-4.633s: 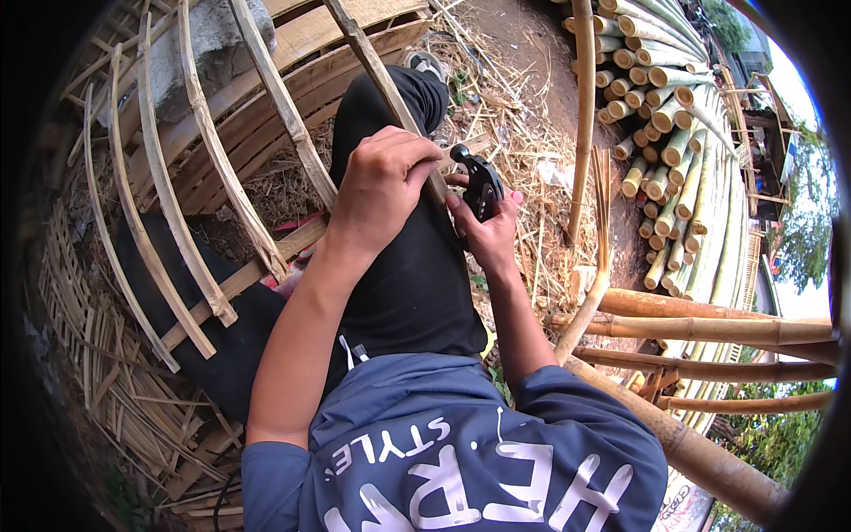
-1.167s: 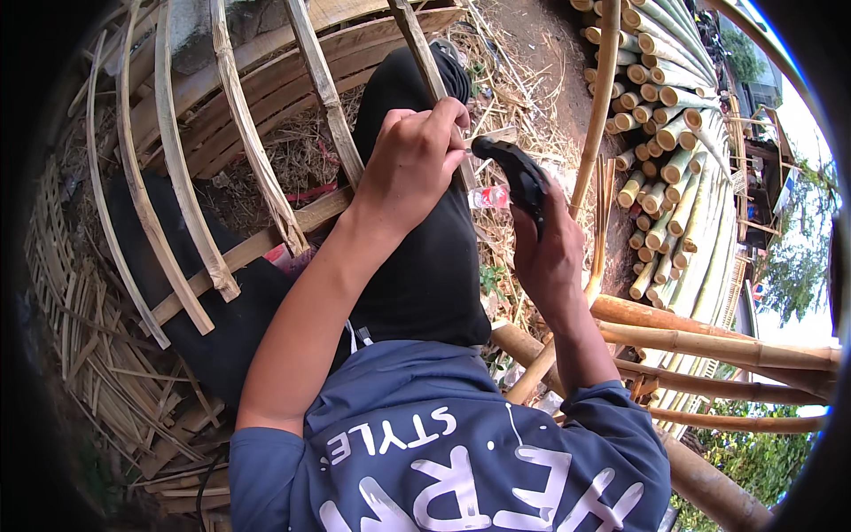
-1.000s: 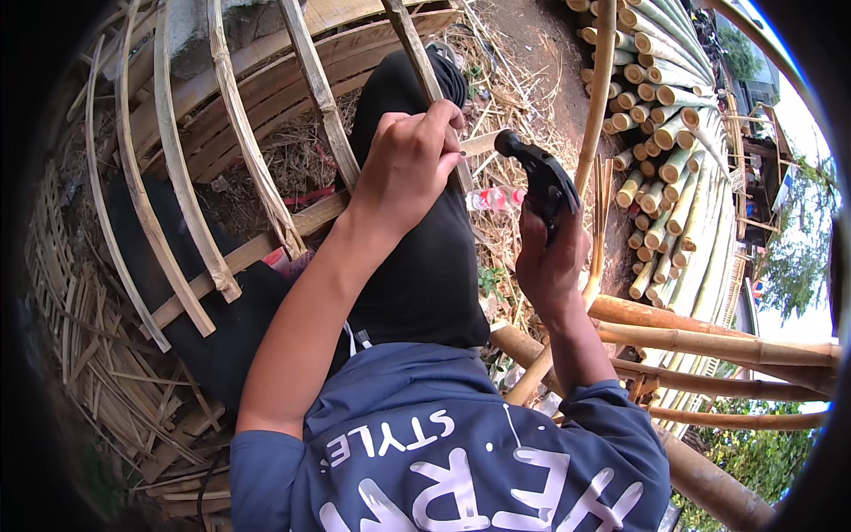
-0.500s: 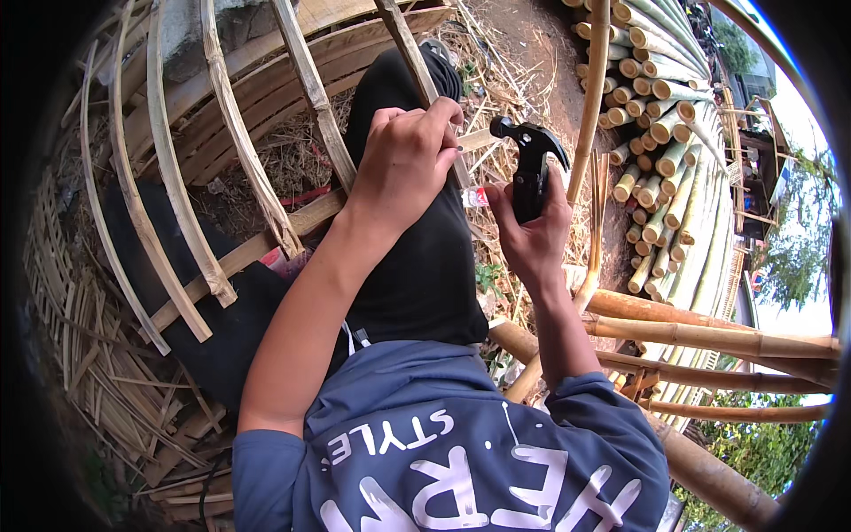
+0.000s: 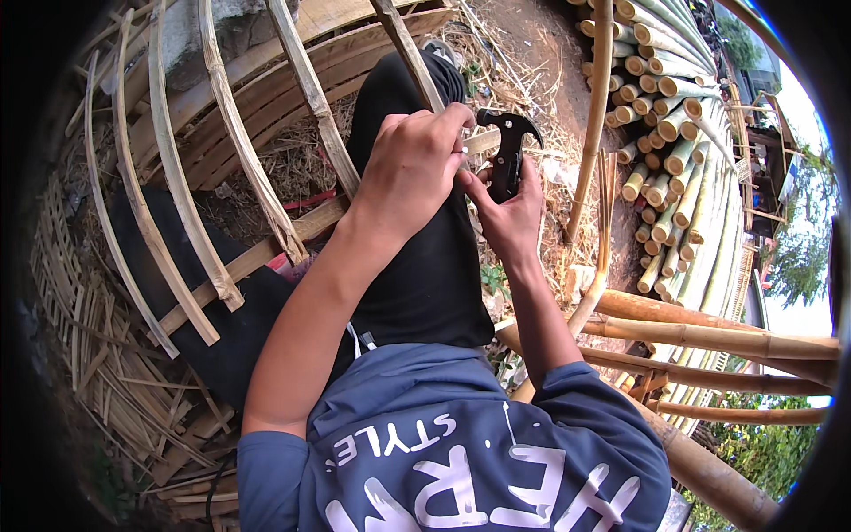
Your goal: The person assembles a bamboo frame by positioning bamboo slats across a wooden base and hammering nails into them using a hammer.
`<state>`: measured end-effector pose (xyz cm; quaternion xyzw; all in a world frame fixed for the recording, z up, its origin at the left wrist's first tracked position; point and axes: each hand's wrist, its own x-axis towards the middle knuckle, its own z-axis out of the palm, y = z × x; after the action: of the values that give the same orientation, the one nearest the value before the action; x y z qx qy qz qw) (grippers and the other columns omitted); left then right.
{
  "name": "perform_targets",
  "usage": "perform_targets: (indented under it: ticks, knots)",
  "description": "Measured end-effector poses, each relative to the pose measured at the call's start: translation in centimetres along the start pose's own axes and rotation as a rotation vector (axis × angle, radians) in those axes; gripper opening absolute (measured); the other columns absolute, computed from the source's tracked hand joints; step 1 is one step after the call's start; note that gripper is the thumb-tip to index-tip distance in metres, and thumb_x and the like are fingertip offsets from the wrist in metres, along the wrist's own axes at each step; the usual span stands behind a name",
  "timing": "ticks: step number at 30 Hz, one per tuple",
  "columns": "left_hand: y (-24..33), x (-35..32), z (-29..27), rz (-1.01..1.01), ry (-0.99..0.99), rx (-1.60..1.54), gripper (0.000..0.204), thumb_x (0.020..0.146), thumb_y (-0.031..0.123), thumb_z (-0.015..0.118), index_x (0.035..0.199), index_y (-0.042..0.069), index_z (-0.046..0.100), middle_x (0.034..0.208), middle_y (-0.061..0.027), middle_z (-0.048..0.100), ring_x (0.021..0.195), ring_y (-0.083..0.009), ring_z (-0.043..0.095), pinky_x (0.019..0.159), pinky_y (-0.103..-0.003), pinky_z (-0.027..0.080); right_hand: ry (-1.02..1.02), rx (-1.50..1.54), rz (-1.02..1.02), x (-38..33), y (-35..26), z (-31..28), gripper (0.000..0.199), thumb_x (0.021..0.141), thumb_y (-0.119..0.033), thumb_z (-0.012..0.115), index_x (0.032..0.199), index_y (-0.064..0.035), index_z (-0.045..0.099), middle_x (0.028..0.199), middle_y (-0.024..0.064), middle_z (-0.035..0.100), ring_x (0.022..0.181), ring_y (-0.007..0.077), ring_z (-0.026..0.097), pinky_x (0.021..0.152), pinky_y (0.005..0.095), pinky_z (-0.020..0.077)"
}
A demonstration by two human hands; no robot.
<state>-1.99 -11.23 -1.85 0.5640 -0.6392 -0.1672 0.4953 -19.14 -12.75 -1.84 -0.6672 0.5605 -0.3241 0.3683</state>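
My left hand (image 5: pixel 415 168) is closed in a pinch over the end of a wooden slat (image 5: pixel 409 55), at the crosspiece (image 5: pixel 483 142) lying across my legs. A tiny pale tip, which looks like a nail, shows between its thumb and finger. My right hand (image 5: pixel 514 213) is wrapped round a black claw hammer (image 5: pixel 508 146), held upright just right of the left hand. The hammer's head is at the top, its claw pointing right. Several more slats (image 5: pixel 235 124) run side by side to the left, their near ends over the same crosspiece.
Cut bamboo poles (image 5: pixel 665 177) are stacked at the right. Thick bamboo poles (image 5: pixel 709 335) cross at the lower right, and a thin upright pole (image 5: pixel 592 124) stands beyond my right hand. Loose strips (image 5: pixel 124 399) pile up at the lower left. A grey stone block (image 5: pixel 208 49) sits far left.
My right hand has moved left with the hammer, closer to my left hand, and the hammer has turned a little. My left hand stays over the slat, shifted slightly right.
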Motion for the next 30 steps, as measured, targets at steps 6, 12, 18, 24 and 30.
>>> perform_targets:
  ticks: [6, 12, 18, 24, 30]
  knots:
    - [-0.5, -0.2, 0.1, 0.03, 0.0, -0.002, 0.03, 0.076, 0.001, 0.078, 0.102, 0.006, 0.061, 0.081, -0.007, 0.07, 0.084, -0.0297, 0.07, 0.081, -0.042, 0.05, -0.006, 0.039, 0.001, -0.2, 0.7, 0.3, 0.039, 0.082, -0.02, 0.087, 0.103, -0.0019, 0.06, 0.077, 0.0024, 0.067, 0.066, 0.0086, 0.063, 0.061, 0.0258, 0.0507]
    - [-0.3, -0.1, -0.2, 0.082, 0.031, 0.0, 0.023, 0.077, 0.001, 0.078, 0.097, 0.005, 0.067, 0.084, -0.008, 0.073, 0.084, -0.0294, 0.071, 0.08, -0.04, 0.052, -0.01, 0.018, 0.002, -0.2, 0.5, 0.2, 0.04, 0.081, -0.021, 0.087, 0.104, -0.0019, 0.061, 0.077, 0.0012, 0.065, 0.067, 0.0086, 0.061, 0.062, 0.0263, 0.0497]
    - [-0.8, 0.1, -0.4, 0.033, 0.099, -0.151, 0.013, 0.082, 0.002, 0.075, 0.095, 0.002, 0.076, 0.088, -0.0137, 0.075, 0.081, -0.0294, 0.073, 0.074, -0.037, 0.056, -0.004, -0.008, -0.012, -0.1, 0.9, 0.1, 0.04, 0.08, -0.025, 0.088, 0.102, -0.0023, 0.062, 0.077, 0.0014, 0.065, 0.066, 0.0092, 0.06, 0.062, 0.0266, 0.0487]
    - [-0.6, 0.2, -0.7, -0.096, 0.078, -0.23, 0.012, 0.084, 0.004, 0.075, 0.095, 0.0, 0.075, 0.09, -0.0143, 0.075, 0.083, -0.0268, 0.075, 0.075, -0.035, 0.057, -0.014, -0.001, 0.019, -0.2, 0.8, 0.2, 0.04, 0.08, -0.025, 0.088, 0.102, -0.0021, 0.063, 0.077, 0.0016, 0.065, 0.067, 0.0093, 0.06, 0.062, 0.0267, 0.0488]
    - [-0.3, 0.3, -1.2, -0.145, 0.007, -0.219, 0.01, 0.082, 0.004, 0.076, 0.091, -0.001, 0.074, 0.09, -0.0141, 0.076, 0.082, -0.0264, 0.075, 0.075, -0.035, 0.057, -0.011, -0.003, -0.005, -0.1, 0.6, 0.3, 0.04, 0.081, -0.025, 0.087, 0.102, -0.002, 0.063, 0.076, 0.0019, 0.066, 0.067, 0.0093, 0.061, 0.063, 0.0267, 0.0494]
